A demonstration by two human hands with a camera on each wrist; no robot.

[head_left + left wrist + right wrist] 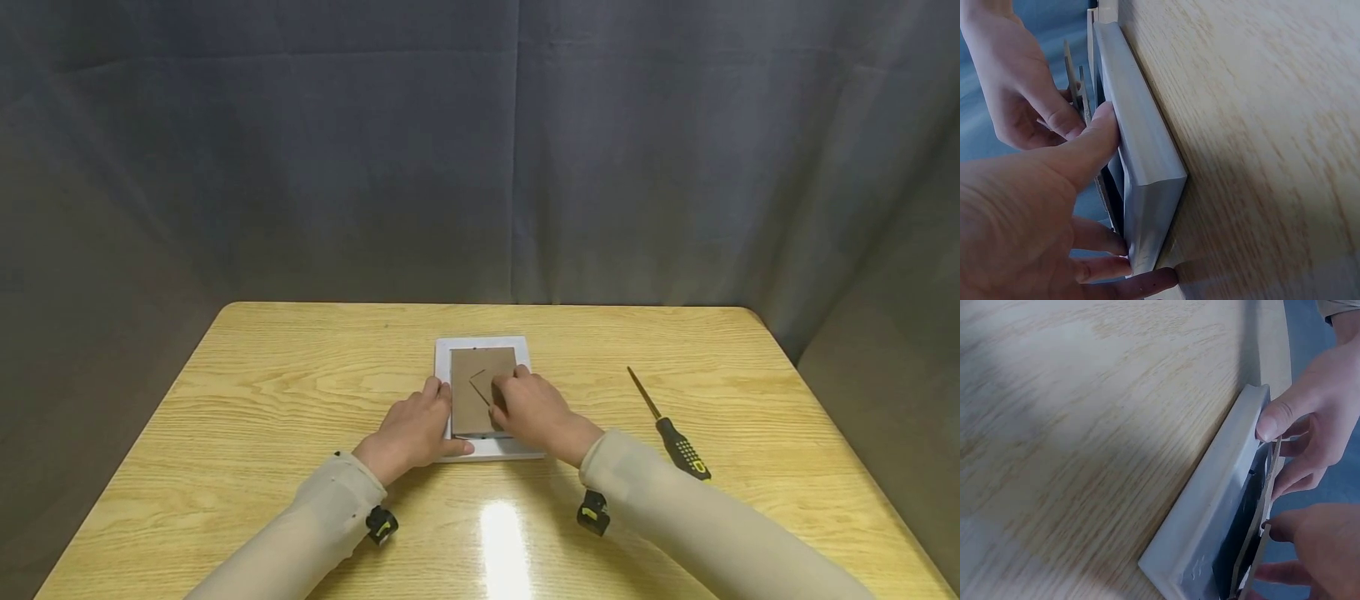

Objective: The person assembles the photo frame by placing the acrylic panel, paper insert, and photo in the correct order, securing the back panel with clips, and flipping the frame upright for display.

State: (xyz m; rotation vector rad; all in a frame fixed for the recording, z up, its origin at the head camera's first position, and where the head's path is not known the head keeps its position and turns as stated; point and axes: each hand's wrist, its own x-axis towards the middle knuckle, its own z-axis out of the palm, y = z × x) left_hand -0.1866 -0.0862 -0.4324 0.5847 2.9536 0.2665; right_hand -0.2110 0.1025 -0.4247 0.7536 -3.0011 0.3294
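A grey curtain [375, 167] hangs beyond the left hand [411, 429] and the right hand [538, 411]. Under both hands spreads a light wood-grain table [300, 358]. Pale beige sleeves [630, 467] cover the arms behind the hands, down to the wrists. The white picture frame [491, 342] lies back side up on the table, between the two hands and reaching a little beyond them. At its near left corner the left hand grips it, the thumb laid on the near rail and the fingers apart along the outer left side. Inside the frame, to the right of the left hand and partly under the right, is the brown backing board [467, 404]; in the right wrist view it sits tilted, with a dark gap beneath its edge. A screwdriver [668, 427] with a black and yellow handle lies to the right of the right hand, its shaft pointing away from the person. Black wrist cameras [382, 525] sit just behind each hand, below the cuffs. The right hand pinches a thin flap [1256, 559] raised from the board, between thumb and fingers
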